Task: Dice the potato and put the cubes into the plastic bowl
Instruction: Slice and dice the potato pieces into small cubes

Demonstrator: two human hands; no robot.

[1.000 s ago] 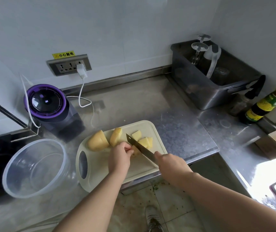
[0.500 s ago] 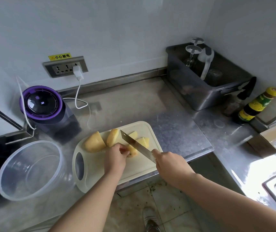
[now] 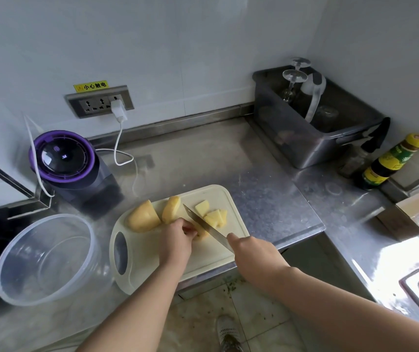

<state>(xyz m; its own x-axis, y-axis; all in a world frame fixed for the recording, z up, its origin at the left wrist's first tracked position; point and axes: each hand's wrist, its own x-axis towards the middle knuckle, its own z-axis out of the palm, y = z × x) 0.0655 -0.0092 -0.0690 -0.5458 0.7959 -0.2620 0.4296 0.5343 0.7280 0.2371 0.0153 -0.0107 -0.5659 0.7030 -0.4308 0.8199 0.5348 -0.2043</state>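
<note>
Dicing under way. Left hand pinches potato piece on cutting board; right hand's grip closes round knife. Plastic bowl alongside holds no cubes. Next: slice downward, clear of fingers.

We find the board at the counter's front edge, 2 potato chunks on its back-left part, the bowl left of it, and the tub in the back-right corner.

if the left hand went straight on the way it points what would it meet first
Probably the knife, whose blade lies right across the potato piece that the left hand holds; depth is unclear.
</note>
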